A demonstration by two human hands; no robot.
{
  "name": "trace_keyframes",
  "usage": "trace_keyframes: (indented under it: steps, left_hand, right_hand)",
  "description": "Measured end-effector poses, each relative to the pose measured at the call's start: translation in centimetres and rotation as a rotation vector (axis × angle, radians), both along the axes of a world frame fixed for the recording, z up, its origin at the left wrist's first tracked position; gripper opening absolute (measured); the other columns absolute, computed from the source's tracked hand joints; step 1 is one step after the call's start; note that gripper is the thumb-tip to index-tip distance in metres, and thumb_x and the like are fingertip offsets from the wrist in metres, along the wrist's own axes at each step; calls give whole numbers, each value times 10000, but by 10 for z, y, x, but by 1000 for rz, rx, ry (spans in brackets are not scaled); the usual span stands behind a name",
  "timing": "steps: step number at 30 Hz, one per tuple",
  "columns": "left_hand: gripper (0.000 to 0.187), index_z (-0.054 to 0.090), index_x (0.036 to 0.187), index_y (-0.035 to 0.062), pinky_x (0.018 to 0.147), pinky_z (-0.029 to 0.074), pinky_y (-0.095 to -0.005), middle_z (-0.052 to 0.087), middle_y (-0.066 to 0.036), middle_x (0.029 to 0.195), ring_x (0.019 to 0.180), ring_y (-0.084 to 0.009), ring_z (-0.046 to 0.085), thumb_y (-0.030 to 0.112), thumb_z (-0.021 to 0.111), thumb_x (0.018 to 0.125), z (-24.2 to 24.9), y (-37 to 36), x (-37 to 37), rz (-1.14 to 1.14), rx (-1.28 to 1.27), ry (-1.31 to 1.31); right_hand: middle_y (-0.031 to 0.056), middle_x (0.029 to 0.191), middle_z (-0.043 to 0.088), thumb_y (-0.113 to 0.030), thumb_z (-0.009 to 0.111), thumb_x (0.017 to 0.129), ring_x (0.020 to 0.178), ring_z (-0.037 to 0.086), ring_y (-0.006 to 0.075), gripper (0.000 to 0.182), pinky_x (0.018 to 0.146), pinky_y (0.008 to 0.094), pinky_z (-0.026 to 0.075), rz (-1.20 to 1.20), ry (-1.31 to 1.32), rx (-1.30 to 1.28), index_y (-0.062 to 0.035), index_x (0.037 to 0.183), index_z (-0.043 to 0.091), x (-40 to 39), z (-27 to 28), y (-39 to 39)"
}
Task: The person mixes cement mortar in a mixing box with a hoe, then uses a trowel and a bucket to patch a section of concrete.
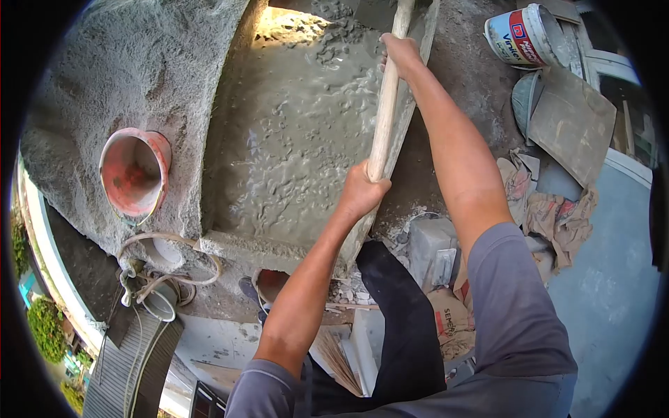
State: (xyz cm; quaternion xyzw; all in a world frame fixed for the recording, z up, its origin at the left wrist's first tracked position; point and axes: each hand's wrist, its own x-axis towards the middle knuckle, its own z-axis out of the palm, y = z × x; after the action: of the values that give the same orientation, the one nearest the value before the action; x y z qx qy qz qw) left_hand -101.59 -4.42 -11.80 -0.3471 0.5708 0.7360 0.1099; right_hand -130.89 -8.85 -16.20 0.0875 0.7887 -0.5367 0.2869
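A hoe's pale wooden handle [385, 115] slants across the right side of a mixing trough [226, 90] filled with wet grey mortar [293, 139]. My left hand [362, 189] is wrapped round its lower end, near the trough's front right corner. Farther up, my right hand [402, 54] grips the same handle. A dark flat blade [374, 14] shows beside the handle at the top edge, partly cut off by the frame. The mortar's surface is smooth in the middle and lumpier toward the far end.
A heap of grey sand [139, 59] lies left of the trough, with a red-stained bucket [136, 174] on it. A paint bucket [527, 38], boards [573, 122] and torn cement bags [557, 219] lie to the right. A hose [209, 275] coils near a smaller bucket [162, 301].
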Motion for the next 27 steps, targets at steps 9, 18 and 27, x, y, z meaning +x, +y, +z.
trace_keyframes:
  steps: [9,18,27]
  left_hand:
    - [229,589,905,-40,602,461,-344,595,-60,718,651,-155,558,101,616,727,62,-2,55,39,91,-184]
    - [295,627,936,-59,683,497,-393,648,-172,738,695,-241,630,125,624,706,92,-2,146,-70,8,-255]
    - [335,631,1015,-37,749,518,-398,672,-215,815,765,-290,672,127,681,727,157,7,305,-190,-39,-405]
  right_hand:
    - [106,692,562,-145,626,808,528,571,229,215,477,417,527,60,-157,80,45,895,576,58,-8,1]
    - [101,711,537,-153,622,822,521,550,220,263,474,419,519,-60,-334,50,44,981,548,157,-5,40]
    - [71,665,502,-173,616,850,484,514,200,221,430,392,486,-159,-552,11,9,924,516,337,28,70]
